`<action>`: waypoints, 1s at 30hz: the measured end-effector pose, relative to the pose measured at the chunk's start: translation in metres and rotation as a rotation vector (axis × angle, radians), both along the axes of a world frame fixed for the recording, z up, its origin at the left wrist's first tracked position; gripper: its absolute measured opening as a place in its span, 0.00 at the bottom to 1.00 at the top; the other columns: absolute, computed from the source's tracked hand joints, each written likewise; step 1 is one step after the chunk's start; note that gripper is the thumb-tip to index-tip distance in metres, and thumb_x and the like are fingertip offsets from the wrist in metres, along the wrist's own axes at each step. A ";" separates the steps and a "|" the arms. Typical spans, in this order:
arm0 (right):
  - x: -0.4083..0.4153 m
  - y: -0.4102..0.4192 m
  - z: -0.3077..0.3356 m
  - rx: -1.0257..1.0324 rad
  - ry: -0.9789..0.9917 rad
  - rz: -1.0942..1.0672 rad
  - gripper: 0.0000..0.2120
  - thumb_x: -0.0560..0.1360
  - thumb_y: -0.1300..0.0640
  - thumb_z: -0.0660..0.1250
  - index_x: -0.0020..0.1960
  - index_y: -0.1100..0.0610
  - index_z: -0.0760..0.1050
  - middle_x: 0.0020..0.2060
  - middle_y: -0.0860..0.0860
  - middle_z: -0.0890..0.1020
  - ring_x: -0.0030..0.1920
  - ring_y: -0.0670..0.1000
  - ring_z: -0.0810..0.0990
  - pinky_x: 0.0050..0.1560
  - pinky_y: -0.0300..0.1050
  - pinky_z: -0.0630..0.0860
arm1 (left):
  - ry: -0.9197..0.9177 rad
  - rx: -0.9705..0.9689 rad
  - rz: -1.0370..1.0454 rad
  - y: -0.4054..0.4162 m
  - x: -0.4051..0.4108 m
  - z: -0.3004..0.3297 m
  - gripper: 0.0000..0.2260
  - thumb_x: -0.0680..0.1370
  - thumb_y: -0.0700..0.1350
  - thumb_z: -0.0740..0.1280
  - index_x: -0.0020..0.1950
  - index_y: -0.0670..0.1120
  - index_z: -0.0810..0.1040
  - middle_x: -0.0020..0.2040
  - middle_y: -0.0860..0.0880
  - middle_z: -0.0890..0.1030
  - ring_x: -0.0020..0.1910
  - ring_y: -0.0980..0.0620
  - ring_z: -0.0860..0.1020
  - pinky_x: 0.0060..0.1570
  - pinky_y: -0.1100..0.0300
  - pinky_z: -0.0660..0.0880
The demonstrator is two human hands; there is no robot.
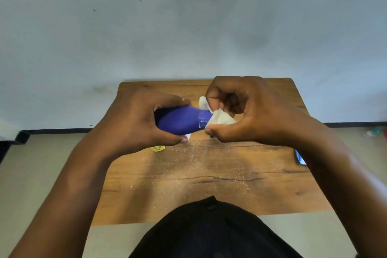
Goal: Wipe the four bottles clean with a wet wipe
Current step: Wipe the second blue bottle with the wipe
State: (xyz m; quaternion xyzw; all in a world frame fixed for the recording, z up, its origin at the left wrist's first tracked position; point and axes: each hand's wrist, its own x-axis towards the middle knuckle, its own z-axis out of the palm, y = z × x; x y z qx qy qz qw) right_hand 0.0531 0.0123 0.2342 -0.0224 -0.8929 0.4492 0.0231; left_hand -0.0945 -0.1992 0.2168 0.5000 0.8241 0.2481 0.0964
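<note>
A blue bottle (180, 120) is held on its side above the wooden table (209, 174). My left hand (136, 119) grips its body from the left. My right hand (247, 111) is closed on a white wet wipe (219, 118), which is pressed around the bottle's neck end on the right. The bottle's cap end is hidden by the wipe and my fingers. The other bottles are not visible.
A small yellow item (158, 148) lies on the table just below my left hand, with a bit of white beside it. A blue packet (300, 158) peeks out under my right forearm at the table's right edge. Fine dust covers the tabletop. A wall stands behind.
</note>
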 end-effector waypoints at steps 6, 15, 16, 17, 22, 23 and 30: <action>0.000 -0.001 -0.007 -0.191 0.049 -0.182 0.15 0.69 0.53 0.83 0.53 0.48 0.82 0.43 0.47 0.86 0.42 0.47 0.85 0.40 0.36 0.81 | 0.195 0.118 0.085 -0.001 0.002 -0.005 0.27 0.66 0.61 0.78 0.64 0.59 0.80 0.55 0.59 0.86 0.50 0.53 0.83 0.45 0.49 0.81; 0.004 -0.014 -0.012 0.356 0.359 -0.039 0.14 0.77 0.55 0.78 0.62 0.53 0.85 0.57 0.47 0.86 0.57 0.47 0.84 0.52 0.51 0.83 | -0.158 0.020 0.052 -0.004 0.002 -0.001 0.24 0.63 0.59 0.84 0.57 0.70 0.81 0.51 0.67 0.84 0.49 0.63 0.83 0.46 0.58 0.83; 0.004 -0.014 -0.012 0.398 0.394 -0.002 0.14 0.76 0.58 0.78 0.61 0.54 0.85 0.57 0.49 0.86 0.57 0.49 0.85 0.52 0.52 0.83 | -0.222 0.025 0.040 -0.003 0.002 0.000 0.24 0.64 0.56 0.84 0.56 0.69 0.82 0.51 0.67 0.85 0.49 0.63 0.84 0.46 0.60 0.83; 0.004 -0.014 -0.011 0.430 0.425 0.035 0.14 0.76 0.60 0.78 0.61 0.56 0.86 0.57 0.50 0.87 0.57 0.50 0.85 0.52 0.52 0.84 | -0.277 0.025 0.031 -0.003 0.002 0.002 0.22 0.64 0.53 0.85 0.54 0.66 0.83 0.50 0.66 0.85 0.49 0.62 0.84 0.46 0.61 0.83; 0.006 -0.010 -0.005 0.412 0.421 0.151 0.15 0.75 0.58 0.78 0.61 0.55 0.86 0.59 0.49 0.87 0.60 0.49 0.85 0.53 0.52 0.84 | -0.416 0.007 -0.025 -0.002 0.005 0.008 0.19 0.64 0.49 0.85 0.49 0.64 0.84 0.47 0.65 0.86 0.47 0.62 0.84 0.43 0.68 0.80; 0.006 -0.008 -0.004 0.390 0.394 0.144 0.16 0.75 0.57 0.79 0.62 0.54 0.86 0.59 0.48 0.87 0.60 0.47 0.85 0.54 0.52 0.84 | -0.412 0.014 -0.028 -0.002 0.007 0.009 0.20 0.64 0.49 0.85 0.51 0.64 0.84 0.48 0.65 0.86 0.48 0.61 0.85 0.43 0.66 0.81; 0.009 -0.006 -0.002 0.023 0.109 -0.101 0.18 0.71 0.52 0.81 0.61 0.48 0.86 0.50 0.39 0.88 0.52 0.37 0.86 0.50 0.38 0.84 | -0.175 0.078 0.099 -0.003 0.018 0.001 0.25 0.62 0.61 0.84 0.58 0.64 0.84 0.51 0.67 0.84 0.52 0.64 0.82 0.47 0.60 0.83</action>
